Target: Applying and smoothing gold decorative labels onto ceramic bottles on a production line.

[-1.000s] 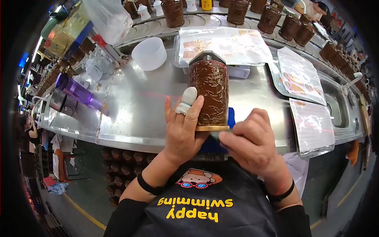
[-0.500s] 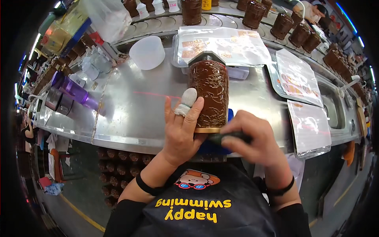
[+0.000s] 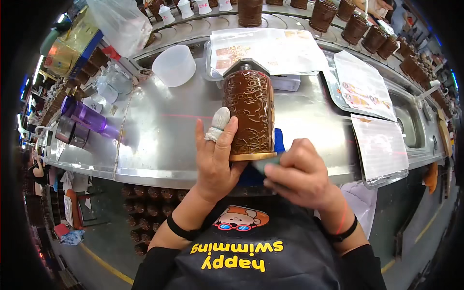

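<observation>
While between the hands (image 3: 212, 166), a glossy brown bottle (image 3: 249, 111)

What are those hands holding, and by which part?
Left hand: the brown bottle, by its lower left side. Right hand: a blurred green thing; exact part unclear.

Over on the left of the shiny steel bench (image 3: 159, 150), a translucent purple plastic bottle (image 3: 91, 117) is spotted; a round, milky-white plastic tub (image 3: 174, 67) is set nearer the middle; far right, a recessed steel sink (image 3: 410, 128) is seen.
</observation>
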A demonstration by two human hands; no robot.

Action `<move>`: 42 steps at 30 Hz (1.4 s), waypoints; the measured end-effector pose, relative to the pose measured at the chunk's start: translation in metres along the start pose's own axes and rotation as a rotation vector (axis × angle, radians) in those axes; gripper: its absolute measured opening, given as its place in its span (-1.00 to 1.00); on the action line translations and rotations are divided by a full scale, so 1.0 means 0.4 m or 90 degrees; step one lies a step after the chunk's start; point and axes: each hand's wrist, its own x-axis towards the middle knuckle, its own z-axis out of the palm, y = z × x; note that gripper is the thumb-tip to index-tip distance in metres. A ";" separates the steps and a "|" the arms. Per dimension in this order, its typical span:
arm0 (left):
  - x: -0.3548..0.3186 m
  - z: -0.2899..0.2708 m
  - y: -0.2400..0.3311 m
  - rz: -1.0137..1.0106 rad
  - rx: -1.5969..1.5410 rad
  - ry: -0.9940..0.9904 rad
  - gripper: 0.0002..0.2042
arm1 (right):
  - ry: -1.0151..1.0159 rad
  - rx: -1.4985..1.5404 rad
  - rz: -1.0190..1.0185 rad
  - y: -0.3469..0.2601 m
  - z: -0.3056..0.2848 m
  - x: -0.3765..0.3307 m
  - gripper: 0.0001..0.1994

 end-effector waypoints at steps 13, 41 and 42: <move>-0.019 0.002 -0.004 -0.140 -0.176 -0.018 -0.32 | 0.057 0.004 0.056 0.003 -0.017 0.001 -0.76; -0.009 -0.003 0.001 -0.061 -0.037 -0.030 -0.33 | 0.031 0.071 0.103 0.016 -0.019 -0.022 -0.71; -0.011 -0.003 0.000 -0.059 -0.034 -0.031 -0.33 | 0.040 0.110 0.120 0.014 -0.017 -0.025 -0.71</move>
